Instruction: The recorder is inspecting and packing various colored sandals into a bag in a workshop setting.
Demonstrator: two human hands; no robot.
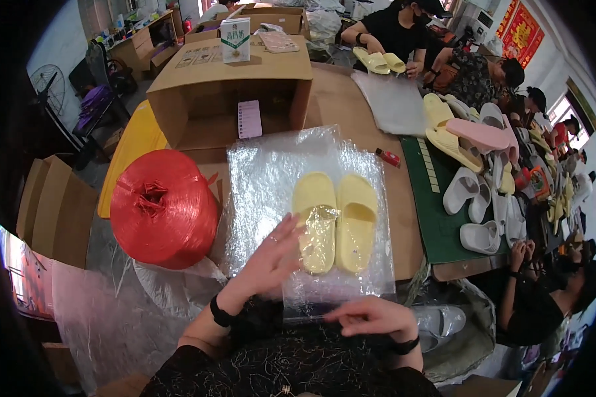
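A red twine spool [163, 208] sits at the left edge of the worktop [341, 99], just beside a stack of clear bags [271, 172] with a cardboard box [228, 92] behind it. The left hand [271, 255] lies open, fingers spread flat on the top bag and touching the left yellow slipper [316, 221], which looks partly covered by film. The right slipper [356, 221] lies touching its mate, toes pointing away. The right hand [371, 316] is curled at the bag's near edge, seemingly pinching the film, though the grip is hard to make out. Farther right lie a red lighter [388, 157], a green mat [437, 225] with white and yellow slippers, and other people at work. The film looks slick, so the pair could slide apart or twist if the near edge is pulled unevenly; the thin bag might also tear on a sole, or several sheets could lift together.
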